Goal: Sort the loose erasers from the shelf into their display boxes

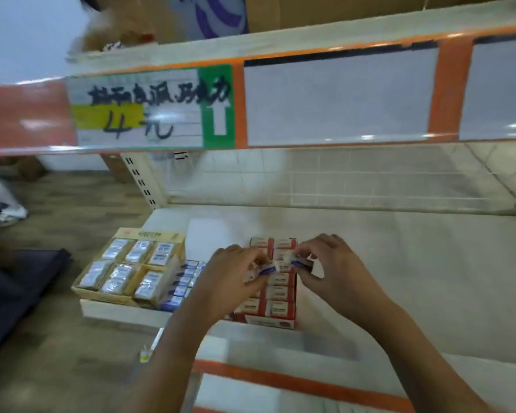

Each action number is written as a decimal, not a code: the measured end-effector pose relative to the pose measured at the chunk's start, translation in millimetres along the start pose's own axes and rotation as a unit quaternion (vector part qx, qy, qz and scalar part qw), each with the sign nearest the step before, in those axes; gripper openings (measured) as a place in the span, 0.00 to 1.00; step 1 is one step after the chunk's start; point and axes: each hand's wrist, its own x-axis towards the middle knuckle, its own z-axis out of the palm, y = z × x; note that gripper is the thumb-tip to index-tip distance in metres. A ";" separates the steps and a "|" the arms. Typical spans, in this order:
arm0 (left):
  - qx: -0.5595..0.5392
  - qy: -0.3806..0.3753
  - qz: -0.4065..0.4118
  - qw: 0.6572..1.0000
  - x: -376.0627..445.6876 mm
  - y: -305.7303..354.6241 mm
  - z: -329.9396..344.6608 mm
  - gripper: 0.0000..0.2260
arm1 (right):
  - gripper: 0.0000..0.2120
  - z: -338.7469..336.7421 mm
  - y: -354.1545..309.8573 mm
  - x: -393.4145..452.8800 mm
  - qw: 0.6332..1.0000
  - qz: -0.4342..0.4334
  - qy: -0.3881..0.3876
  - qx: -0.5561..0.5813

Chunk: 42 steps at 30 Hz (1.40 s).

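**Erasers held over the red display box, one in each hand**

Erasers with blue sleeves sit pinched in both of my hands above the white shelf (370, 263). My left hand (230, 275) curls its fingers round a blue-and-white eraser (268, 268), and my right hand (331, 263) pinches a second blue eraser (300, 261) between thumb and fingertips. The two erasers nearly meet end to end, both hovering over the red display box (277, 293); motion blur keeps me from telling whether they touch each other.

That red display box stands near the shelf's front edge, towards its left end, packed with rows of red-and-white erasers. Just to its left, partly hidden by my left wrist, I see a box of blue erasers (182, 281) filled in rows. Further left, at the shelf's front left corner and overhanging the edge, lies a yellow display box (149, 234) holding clear-wrapped erasers in compartments. A white sheet (209, 236) rests on the shelf behind the boxes.

Above, the upper shelf's front rail carries a handwritten price tag (149, 108) with a green panel. Down on the floor by the shelf's left front corner lies a small white object (145, 354) that I cannot identify.
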 end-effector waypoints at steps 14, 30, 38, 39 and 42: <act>0.031 -0.038 -0.005 0.999 -64.8 -114.9 -14.9 0.12 | 0.13 89.4 -80.4 27.1 0.987 -0.032 -0.137 -0.083; 0.080 0.023 0.165 0.983 -61.5 -141.4 1.7 0.11 | 0.10 110.4 -89.4 28.4 0.984 0.003 -0.155 -0.089; 0.106 0.043 0.172 0.978 -68.2 -144.8 8.2 0.13 | 0.10 108.9 -83.7 26.4 0.989 0.025 -0.139 -0.045; 0.103 0.045 0.169 0.979 -68.9 -145.4 8.3 0.13 | 0.09 109.6 -83.4 26.9 0.990 0.026 -0.137 -0.037; 0.098 0.052 0.165 0.980 -70.6 -147.5 9.6 0.13 | 0.09 110.9 -82.4 27.1 0.989 0.034 -0.141 -0.011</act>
